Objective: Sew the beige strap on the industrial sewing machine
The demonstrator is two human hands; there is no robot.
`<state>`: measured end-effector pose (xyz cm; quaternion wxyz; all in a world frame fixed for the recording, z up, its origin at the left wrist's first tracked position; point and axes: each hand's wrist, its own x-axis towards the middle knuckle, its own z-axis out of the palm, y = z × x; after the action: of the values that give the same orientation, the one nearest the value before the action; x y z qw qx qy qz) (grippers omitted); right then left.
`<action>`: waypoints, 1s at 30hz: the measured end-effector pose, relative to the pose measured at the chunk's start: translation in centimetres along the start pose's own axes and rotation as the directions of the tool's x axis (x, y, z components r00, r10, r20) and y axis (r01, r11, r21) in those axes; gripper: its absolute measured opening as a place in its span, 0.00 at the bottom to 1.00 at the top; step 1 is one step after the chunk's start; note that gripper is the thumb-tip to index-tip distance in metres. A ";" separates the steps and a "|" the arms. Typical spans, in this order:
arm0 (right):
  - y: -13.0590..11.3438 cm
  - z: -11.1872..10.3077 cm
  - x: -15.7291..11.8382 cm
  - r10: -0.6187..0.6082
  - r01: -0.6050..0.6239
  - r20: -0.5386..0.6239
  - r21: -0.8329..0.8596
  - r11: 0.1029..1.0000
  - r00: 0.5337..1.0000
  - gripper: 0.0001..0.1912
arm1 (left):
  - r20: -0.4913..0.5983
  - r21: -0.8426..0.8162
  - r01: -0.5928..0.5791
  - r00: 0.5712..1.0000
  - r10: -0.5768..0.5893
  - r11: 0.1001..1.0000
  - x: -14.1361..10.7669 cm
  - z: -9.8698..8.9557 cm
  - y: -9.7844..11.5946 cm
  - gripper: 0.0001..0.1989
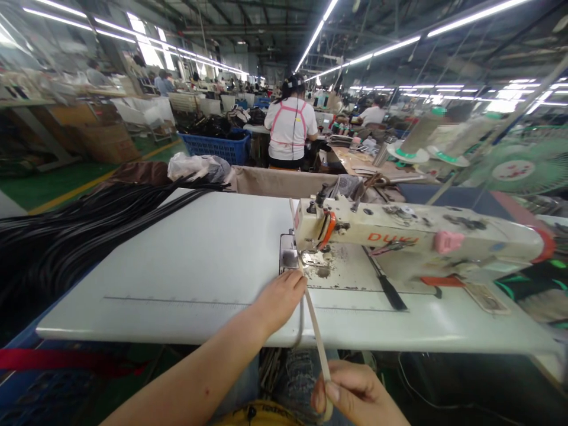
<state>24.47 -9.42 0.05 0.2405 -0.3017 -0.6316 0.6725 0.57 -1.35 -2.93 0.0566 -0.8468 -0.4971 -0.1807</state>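
A narrow beige strip point(316, 322) runs from the sewing machine point(355, 231) over the table's front edge toward me. My left hand point(286, 293) lies on the white table just in front of the metal needle plate point(290, 258), its fingers closed on the strip close under the machine head. Lower down, beyond the front edge, my right hand point(355, 390) pinches the same strip between thumb and fingers. The strip is fairly straight between both hands. The needle and presser foot are too small to make out clearly.
Black-handled scissors or tool point(390, 293) lies under the machine arm. Long black strips point(89, 231) heap over the table's left side. A blue basket point(215, 148) stands ahead, beside a seated person point(291, 127). Thread cones point(412, 139) and a fan point(515, 168) are at right.
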 end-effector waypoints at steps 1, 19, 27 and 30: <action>0.0 0.0 0.0 0.003 -0.003 -0.001 0.000 1.000 1.000 0.25 | -0.009 0.004 -0.004 1.000 0.004 1.000 0.0 0.1 0.0 0.11; 1.1 0.5 0.6 -0.047 0.045 0.019 0.108 0.993 0.999 0.21 | -0.009 0.009 0.003 1.000 -0.003 1.000 0.0 1.0 -0.1 0.16; -0.7 0.5 0.6 0.000 -0.006 0.051 0.131 0.991 0.999 0.22 | 0.058 0.004 0.012 0.998 -0.012 1.000 0.0 1.3 -0.2 0.17; -0.6 0.4 0.5 0.002 -0.006 0.043 0.087 0.996 0.999 0.23 | 0.034 0.019 -0.004 0.999 0.003 1.000 -0.1 1.5 -0.2 0.15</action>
<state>23.81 -9.28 0.60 0.2385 -0.2777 -0.6058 0.7064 0.77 -0.89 -4.37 0.0566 -0.8500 -0.4982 -0.1615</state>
